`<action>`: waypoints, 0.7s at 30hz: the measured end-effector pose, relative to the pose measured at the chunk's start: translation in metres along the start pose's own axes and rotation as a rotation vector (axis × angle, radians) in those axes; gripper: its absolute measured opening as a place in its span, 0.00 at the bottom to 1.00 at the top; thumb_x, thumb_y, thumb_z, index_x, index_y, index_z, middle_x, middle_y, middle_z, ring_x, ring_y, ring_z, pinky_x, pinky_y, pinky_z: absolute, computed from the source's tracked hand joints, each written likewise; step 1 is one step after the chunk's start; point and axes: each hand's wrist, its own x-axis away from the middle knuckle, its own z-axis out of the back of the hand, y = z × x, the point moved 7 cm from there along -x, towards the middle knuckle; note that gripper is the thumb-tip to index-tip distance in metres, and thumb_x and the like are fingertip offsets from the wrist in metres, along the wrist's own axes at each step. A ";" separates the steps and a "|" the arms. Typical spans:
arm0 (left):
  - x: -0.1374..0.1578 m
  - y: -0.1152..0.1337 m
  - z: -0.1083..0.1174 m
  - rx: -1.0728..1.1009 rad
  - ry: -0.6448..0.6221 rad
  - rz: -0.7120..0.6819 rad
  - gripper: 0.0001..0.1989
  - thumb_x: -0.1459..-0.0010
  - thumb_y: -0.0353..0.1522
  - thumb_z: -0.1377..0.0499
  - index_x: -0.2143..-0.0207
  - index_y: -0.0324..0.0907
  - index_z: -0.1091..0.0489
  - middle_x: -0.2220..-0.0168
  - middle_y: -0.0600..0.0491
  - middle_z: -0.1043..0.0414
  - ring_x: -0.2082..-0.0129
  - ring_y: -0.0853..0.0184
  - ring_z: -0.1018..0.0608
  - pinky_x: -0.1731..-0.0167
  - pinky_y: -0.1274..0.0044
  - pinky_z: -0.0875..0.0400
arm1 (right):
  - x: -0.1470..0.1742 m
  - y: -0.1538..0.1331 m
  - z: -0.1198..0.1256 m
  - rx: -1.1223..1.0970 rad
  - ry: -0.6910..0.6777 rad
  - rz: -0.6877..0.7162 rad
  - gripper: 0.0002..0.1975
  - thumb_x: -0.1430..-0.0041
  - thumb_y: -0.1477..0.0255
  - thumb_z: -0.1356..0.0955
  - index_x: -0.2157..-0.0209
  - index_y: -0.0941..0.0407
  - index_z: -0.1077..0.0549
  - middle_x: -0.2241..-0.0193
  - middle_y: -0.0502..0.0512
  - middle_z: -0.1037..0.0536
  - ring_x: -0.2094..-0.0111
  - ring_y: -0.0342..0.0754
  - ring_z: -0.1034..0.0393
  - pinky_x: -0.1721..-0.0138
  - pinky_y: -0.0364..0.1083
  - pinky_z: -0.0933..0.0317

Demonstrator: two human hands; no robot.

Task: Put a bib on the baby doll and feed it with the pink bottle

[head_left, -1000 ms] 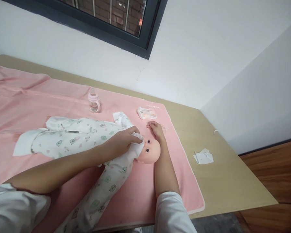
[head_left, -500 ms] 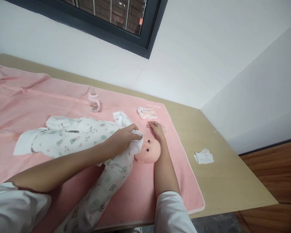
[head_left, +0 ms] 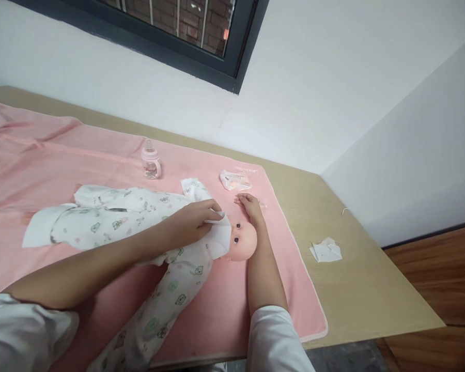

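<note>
A baby doll (head_left: pixel 243 243) lies on its back on a pink mat (head_left: pixel 217 310), dressed in a white printed outfit (head_left: pixel 127 217). My left hand (head_left: pixel 197 219) is closed on a white cloth (head_left: pixel 220 235), which covers the doll's mouth and chin. My forearm passes over the doll's body. Around the top of the doll's head runs my right arm, and my right hand (head_left: pixel 251 206) rests on the mat beyond the head. Its fingers are loosely extended and hold nothing that I can see.
Behind the doll stands a baby bottle (head_left: pixel 151 161) with a pink handle. A small plastic packet (head_left: pixel 235 180) lies past my right hand. Something clear (head_left: pixel 262 206) shows beside my right wrist. A crumpled white tissue (head_left: pixel 325 250) is on the wooden table (head_left: pixel 364 289). A wall borders the far side.
The white cloth has shifted and now spreads flatter over the doll's lower face. My left hand has moved slightly to the left. My right hand has stayed in place.
</note>
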 end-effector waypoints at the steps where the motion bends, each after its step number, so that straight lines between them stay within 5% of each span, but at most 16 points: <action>1: 0.001 0.001 -0.002 0.002 -0.027 0.014 0.15 0.48 0.20 0.52 0.67 0.42 0.28 0.59 0.54 0.28 0.63 0.68 0.26 0.64 0.78 0.34 | 0.000 0.000 0.000 0.002 -0.001 0.000 0.04 0.43 0.75 0.32 0.66 0.57 0.23 0.68 0.54 0.19 0.65 0.44 0.23 0.48 0.49 0.31; 7: 0.006 0.000 -0.015 -0.072 -0.150 0.054 0.13 0.49 0.20 0.51 0.70 0.41 0.30 0.59 0.54 0.27 0.64 0.67 0.25 0.64 0.76 0.35 | -0.003 0.002 0.000 -0.022 0.009 0.002 0.04 0.44 0.76 0.32 0.67 0.57 0.24 0.68 0.54 0.20 0.66 0.43 0.23 0.48 0.49 0.31; 12: 0.003 0.002 -0.020 -0.188 -0.159 0.059 0.07 0.44 0.27 0.48 0.73 0.41 0.33 0.61 0.52 0.27 0.65 0.65 0.24 0.66 0.75 0.34 | -0.003 0.002 -0.001 -0.020 -0.001 0.001 0.04 0.43 0.75 0.32 0.67 0.57 0.24 0.70 0.52 0.20 0.66 0.43 0.24 0.48 0.48 0.31; 21: 0.001 -0.005 -0.025 -0.226 -0.135 0.139 0.11 0.37 0.35 0.47 0.72 0.41 0.36 0.64 0.53 0.28 0.65 0.63 0.26 0.66 0.72 0.35 | -0.004 0.002 0.000 -0.002 0.000 0.003 0.04 0.45 0.74 0.31 0.66 0.57 0.24 0.70 0.53 0.20 0.66 0.44 0.24 0.49 0.48 0.31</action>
